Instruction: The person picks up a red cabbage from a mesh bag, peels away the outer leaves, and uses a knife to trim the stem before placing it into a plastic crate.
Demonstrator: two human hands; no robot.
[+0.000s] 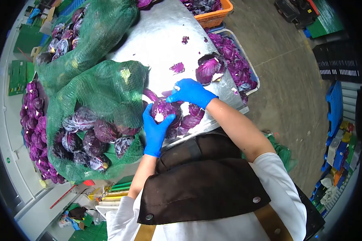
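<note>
- Blue-gloved left hand (pixel 154 130) makes the main grip. Its fingers curl around the near side of a red cabbage (pixel 165 109), with the thumb by the pale stem end, clamped on the head.
- Over the far top of the same head lies the right hand (pixel 190 92), fingers bent. I cannot tell whether its grip is pinched on a leaf or on something hidden.
- The cabbage rests at the near edge of the steel tabletop (pixel 161 40), just beside a green net sack (pixel 104 92) full of other heads.
- The step looks like stripping outer leaves. It would go best with the left hand steadying and turning the head while the right peels from the stem outward, taking only slack leaves.
- Loose leaves (pixel 192 119) lie touching the head on its right. Sweeping them toward the leaf-filled tray (pixel 253 82) past the tabletop's edge would free working room.
</note>
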